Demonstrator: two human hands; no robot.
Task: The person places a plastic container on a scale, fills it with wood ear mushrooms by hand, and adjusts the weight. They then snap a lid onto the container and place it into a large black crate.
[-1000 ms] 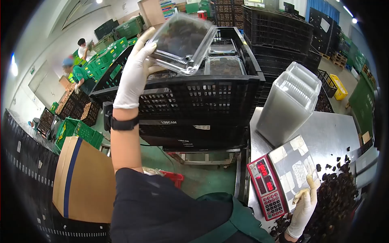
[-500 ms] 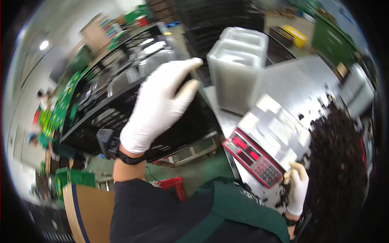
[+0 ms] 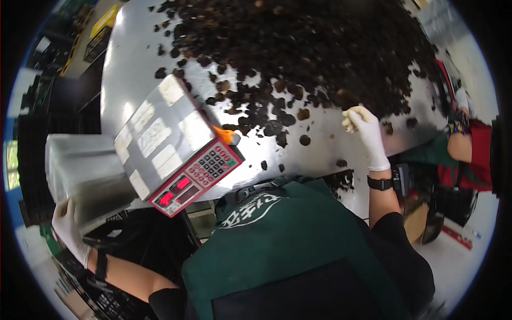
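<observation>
My left hand [image 3: 70, 232], in a white glove, is at the near corner of a stack of clear plastic containers [image 3: 88, 165] left of the scale. Its fingers close over the rim there, though part of them is hidden. My right hand [image 3: 365, 136], gloved in white too, hovers above the metal table [image 3: 325, 154] near the edge of a large heap of dark, dried-looking pieces, perhaps fungus [image 3: 309, 48]. Its fingers are curled in and nothing shows between them. Between the hands stands a red-framed digital scale [image 3: 176, 138] with its display lit.
An orange-handled object [image 3: 228, 135] lies against the scale's far side. Loose dark pieces [image 3: 272, 128] are scattered over the metal. At the right, another person's arm [image 3: 460, 144] and red sleeve show. Black crates [image 3: 154, 250] are beside the table, under my left arm.
My view has swung right, towards the heap. My left hand has come to the containers from above the black crate, and my right hand has left the scale's corner for the heap's edge.
</observation>
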